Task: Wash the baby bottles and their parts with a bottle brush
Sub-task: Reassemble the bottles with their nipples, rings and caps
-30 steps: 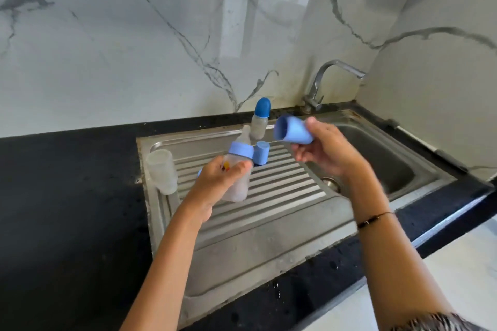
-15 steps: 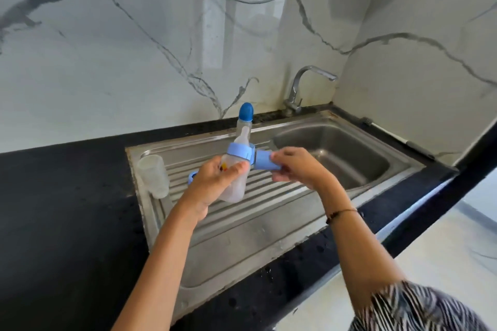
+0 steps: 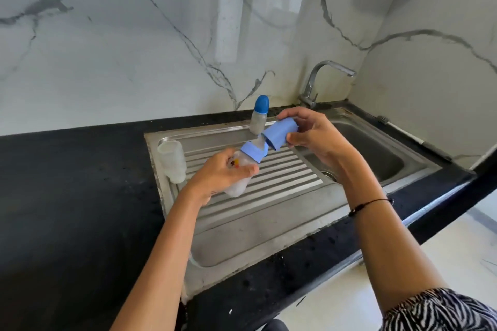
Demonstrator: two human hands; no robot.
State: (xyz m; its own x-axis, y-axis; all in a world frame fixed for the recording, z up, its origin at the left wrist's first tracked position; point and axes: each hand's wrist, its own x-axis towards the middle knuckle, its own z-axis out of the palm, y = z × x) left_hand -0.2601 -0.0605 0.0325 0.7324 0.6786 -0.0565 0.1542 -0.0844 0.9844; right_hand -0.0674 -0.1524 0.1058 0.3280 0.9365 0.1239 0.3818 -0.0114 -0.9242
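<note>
At the centre of the frame, over the ribbed draining board of a steel sink (image 3: 269,212), the left hand (image 3: 217,177) grasps a frosted baby bottle (image 3: 239,174), fingers and thumb curled round its body. The bottle is tilted, its base low and toward the left, its neck pointing up and to the right. A blue collar ring (image 3: 252,152) sits on the neck, and a clear teat (image 3: 261,142) rises from it.

Just up and to the right, the right hand (image 3: 317,137) pinches a blue cap (image 3: 279,133) between thumb and fingers. The cap lies tilted, its open mouth facing down-left toward the teat; the mouth is just beside the teat tip, and whether they touch I cannot tell. A thin dark band (image 3: 371,203) circles the right wrist, and a zebra-striped sleeve (image 3: 441,312) shows at the lower right corner.

Behind the cap, a second bottle (image 3: 259,118) with a blue cap on stands upright at the back edge of the draining board. At the left of the draining board a frosted, uncapped bottle body (image 3: 172,161) stands upright. The basin lies at the right of centre, with a chrome tap (image 3: 322,80) above its rear corner. A black countertop (image 3: 70,209) surrounds the sink, and a white marble-veined wall (image 3: 107,48) fills the upper frame.
</note>
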